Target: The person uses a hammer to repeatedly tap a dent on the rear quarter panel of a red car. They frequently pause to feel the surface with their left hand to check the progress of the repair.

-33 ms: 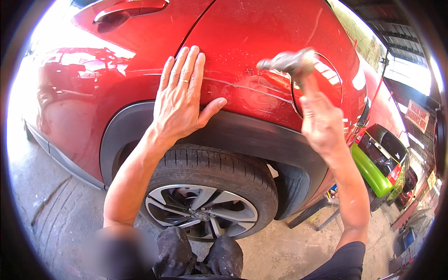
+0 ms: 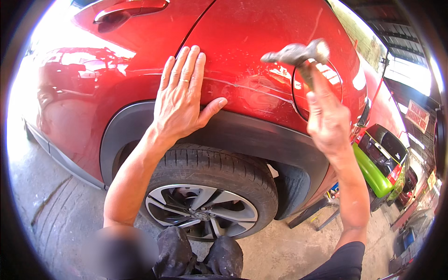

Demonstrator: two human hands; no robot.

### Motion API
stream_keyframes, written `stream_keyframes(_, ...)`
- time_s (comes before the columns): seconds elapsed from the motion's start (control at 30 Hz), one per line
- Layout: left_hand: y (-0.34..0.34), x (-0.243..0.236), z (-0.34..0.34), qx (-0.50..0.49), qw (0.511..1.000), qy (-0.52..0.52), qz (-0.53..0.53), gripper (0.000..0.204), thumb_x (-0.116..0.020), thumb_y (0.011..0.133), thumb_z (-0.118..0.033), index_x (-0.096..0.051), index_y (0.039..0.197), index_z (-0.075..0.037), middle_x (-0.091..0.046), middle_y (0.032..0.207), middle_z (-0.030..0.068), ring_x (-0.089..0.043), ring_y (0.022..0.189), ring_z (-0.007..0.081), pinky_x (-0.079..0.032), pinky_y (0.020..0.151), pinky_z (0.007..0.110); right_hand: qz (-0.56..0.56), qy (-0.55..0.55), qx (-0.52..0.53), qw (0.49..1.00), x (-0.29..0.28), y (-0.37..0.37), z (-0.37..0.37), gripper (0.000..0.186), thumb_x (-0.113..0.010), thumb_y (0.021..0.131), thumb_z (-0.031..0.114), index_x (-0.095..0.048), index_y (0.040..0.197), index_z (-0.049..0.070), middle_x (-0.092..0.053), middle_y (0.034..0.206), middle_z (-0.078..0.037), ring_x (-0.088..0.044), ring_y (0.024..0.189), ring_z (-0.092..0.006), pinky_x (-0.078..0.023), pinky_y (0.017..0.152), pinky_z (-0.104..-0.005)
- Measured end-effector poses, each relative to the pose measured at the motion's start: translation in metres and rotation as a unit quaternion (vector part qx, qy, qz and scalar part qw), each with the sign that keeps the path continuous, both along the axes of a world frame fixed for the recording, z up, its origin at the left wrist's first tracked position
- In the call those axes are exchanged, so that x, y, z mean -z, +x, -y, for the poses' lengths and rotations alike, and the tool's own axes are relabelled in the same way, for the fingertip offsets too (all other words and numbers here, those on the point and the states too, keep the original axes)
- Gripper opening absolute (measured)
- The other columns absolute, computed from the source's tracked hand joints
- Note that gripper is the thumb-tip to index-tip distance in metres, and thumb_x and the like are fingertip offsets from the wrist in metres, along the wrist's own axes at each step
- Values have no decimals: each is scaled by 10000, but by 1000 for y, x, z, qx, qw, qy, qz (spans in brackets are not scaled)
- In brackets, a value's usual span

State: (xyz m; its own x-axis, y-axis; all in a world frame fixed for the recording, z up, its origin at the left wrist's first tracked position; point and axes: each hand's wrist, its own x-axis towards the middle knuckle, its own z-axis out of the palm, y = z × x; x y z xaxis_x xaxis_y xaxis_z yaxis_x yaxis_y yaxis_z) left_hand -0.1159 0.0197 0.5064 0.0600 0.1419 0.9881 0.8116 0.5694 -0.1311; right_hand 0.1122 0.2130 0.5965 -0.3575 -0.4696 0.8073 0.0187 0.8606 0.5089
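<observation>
My left hand point(image 2: 179, 102) lies flat on the red car's rear side panel point(image 2: 242, 32), fingers together and pointing up, thumb out to the right. Its palm rests just above the black wheel-arch trim point(image 2: 242, 133). In my right hand point(image 2: 329, 123) is the handle of a hammer point(image 2: 296, 53) with a worn metal head, slightly blurred. The head's narrow end points left, in front of the panel near the round fuel flap point(image 2: 333, 86). Between my hands, the paint bears a pale scratch line point(image 2: 252, 87), small chips and an uneven, dented-looking patch point(image 2: 261, 99).
Below the arch is the rear wheel point(image 2: 200, 210), with my knees point(image 2: 224, 256) close to it. A door handle point(image 2: 130, 8) sits at the upper left. To the right, a green car point(image 2: 375, 168) stands beyond a dark stand point(image 2: 308, 212) on the concrete floor point(image 2: 275, 254).
My right hand and the hammer have shifted slightly to the right, and the hammer's head has risen a little. The left hand stays put on the panel.
</observation>
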Motion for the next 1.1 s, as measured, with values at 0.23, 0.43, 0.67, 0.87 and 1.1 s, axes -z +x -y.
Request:
stream_keyframes(0.23,-3,1,-3,2,1000,0,-1,903,-569,906,-599,-355,1464,77,-328,1543,250,-253,1475,363,-148,1213,484,69,-26,65,995,0,3,11,534,-548,968,24,-446,1479,139,-640,1241,-226,-709,985,-329,-564,785,-350)
stream_keyframes(0.43,-1,0,-3,6,1000,0,-4,905,-553,908,-615,-357,1466,70,-327,1544,250,-251,1476,361,-139,1215,484,36,-1,-23,999,-2,-2,4,550,-539,976,28,-426,1495,170,-625,1281,-213,-714,989,-310,-560,784,-338)
stream_keyframes(0.67,-3,2,0,0,1000,0,1,903,-545,909,-621,-359,1469,62,-330,1545,243,-253,1476,359,-137,1217,484,32,-16,-55,998,-10,-7,18,568,-534,979,27,-408,1509,190,-632,1259,-232,-723,948,-277,-548,754,-312)
stream_keyframes(0.87,-4,2,0,-14,1000,-5,9,907,-538,906,-633,-368,1467,59,-322,1555,231,-237,1484,350,-130,1220,475,69,-56,11,996,-9,-5,30,538,-540,980,29,-417,1496,118,-649,1214,-242,-717,981,-289,-534,780,-285)
stream_keyframes(1.1,-1,1,-5,9,1000,-2,8,896,-548,909,-621,-367,1468,56,-312,1556,242,-233,1485,352,-132,1217,484,-5,-11,-11,1000,11,2,-6,492,-539,986,34,-455,1467,92,-647,1238,-231,-698,1051,-300,-537,816,-308)
